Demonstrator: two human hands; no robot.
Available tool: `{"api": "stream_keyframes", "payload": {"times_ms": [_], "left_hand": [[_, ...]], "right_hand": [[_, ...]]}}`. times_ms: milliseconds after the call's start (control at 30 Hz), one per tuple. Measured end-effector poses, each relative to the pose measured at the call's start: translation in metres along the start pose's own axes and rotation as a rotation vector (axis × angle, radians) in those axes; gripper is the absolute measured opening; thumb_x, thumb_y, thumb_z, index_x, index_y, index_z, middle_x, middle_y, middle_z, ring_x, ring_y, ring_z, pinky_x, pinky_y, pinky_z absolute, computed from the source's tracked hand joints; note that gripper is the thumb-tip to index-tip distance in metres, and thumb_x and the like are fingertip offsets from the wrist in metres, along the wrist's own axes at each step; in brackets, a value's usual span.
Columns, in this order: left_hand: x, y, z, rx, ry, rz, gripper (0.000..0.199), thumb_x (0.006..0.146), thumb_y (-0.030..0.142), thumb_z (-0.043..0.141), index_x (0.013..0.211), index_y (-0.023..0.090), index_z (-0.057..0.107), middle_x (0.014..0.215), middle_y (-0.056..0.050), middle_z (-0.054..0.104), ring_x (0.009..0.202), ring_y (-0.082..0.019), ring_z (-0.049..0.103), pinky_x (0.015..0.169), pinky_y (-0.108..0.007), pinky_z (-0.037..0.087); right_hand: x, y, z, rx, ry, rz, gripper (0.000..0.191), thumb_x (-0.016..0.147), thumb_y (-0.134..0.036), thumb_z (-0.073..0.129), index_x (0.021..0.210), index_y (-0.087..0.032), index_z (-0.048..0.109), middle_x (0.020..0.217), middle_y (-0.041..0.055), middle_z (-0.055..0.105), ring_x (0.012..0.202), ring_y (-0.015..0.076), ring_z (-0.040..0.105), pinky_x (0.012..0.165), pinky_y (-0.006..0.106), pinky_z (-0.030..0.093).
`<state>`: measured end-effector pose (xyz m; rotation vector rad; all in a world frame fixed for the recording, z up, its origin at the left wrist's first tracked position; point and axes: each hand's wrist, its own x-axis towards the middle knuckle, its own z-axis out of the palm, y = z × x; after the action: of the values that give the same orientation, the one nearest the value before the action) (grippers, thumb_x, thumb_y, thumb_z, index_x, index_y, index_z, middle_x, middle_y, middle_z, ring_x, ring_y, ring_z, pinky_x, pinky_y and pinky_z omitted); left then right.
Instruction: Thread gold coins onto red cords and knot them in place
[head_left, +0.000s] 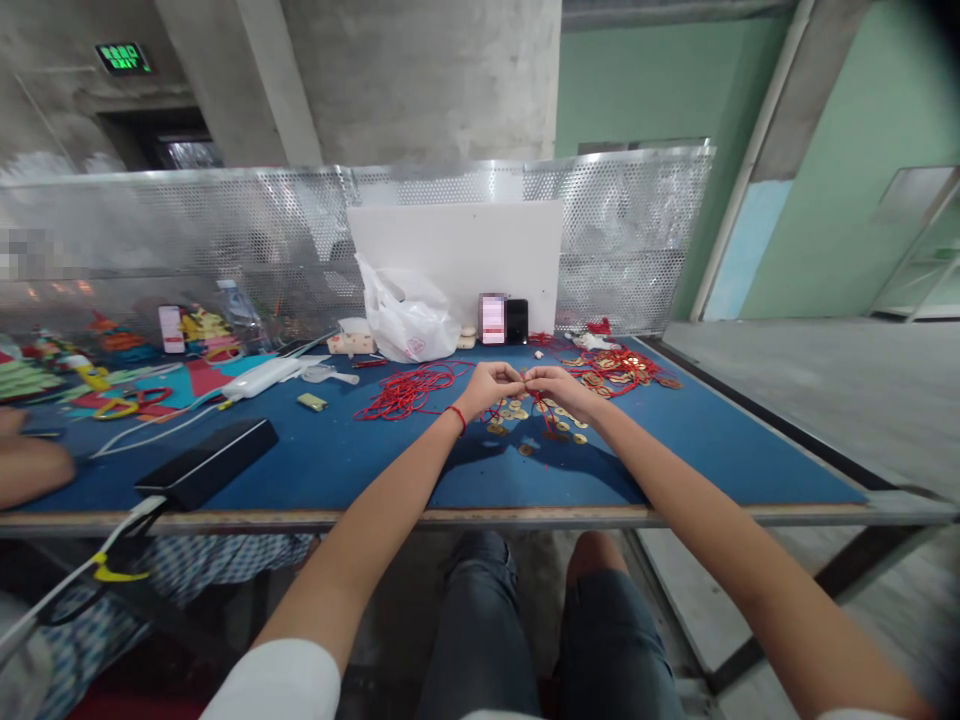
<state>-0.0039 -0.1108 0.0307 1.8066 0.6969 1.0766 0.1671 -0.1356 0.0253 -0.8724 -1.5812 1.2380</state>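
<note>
My left hand and my right hand meet above the blue table top, fingertips nearly touching. Both pinch a thin red cord, which hangs down from between them; the fingers hide the pinched part. Small brass coins lie scattered just below my hands. A loose tangle of red cord lies to the left of my left hand. Beyond my right hand is a heap of coins strung on red cord. A red string bracelet circles my left wrist.
A co-worker's forearm rests at the left table edge, near colourful craft pieces. A black box sits front left. A white plastic bag, a white board and phones stand at the back, before a perforated metal fence.
</note>
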Motion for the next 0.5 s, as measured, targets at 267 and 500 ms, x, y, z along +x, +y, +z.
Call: {"api": "stream_keyframes", "payload": {"times_ms": [267, 500], "left_hand": [[0.002, -0.001, -0.001, -0.023, 0.015, 0.065, 0.02, 0.06, 0.025, 0.074, 0.067, 0.012, 0.062, 0.062, -0.002, 0.065, 0.058, -0.012, 0.061, 0.061, -0.025, 0.049], [0.007, -0.008, -0.012, -0.164, 0.074, 0.028, 0.021, 0.058, 0.025, 0.074, 0.067, 0.011, 0.061, 0.059, -0.001, 0.064, 0.054, -0.012, 0.06, 0.057, -0.025, 0.049]], "right_hand": [[0.001, -0.002, -0.001, 0.243, 0.041, 0.036, 0.027, 0.06, -0.03, 0.072, 0.073, -0.016, 0.053, 0.068, -0.0026, 0.053, 0.062, 0.0087, 0.049, 0.057, 0.021, 0.036], [0.007, -0.006, -0.053, 0.541, 0.668, -0.083, 0.023, 0.078, -0.019, 0.047, 0.063, -0.02, 0.03, 0.05, -0.0077, 0.031, 0.04, 0.0059, 0.031, 0.043, 0.019, 0.033]]}}
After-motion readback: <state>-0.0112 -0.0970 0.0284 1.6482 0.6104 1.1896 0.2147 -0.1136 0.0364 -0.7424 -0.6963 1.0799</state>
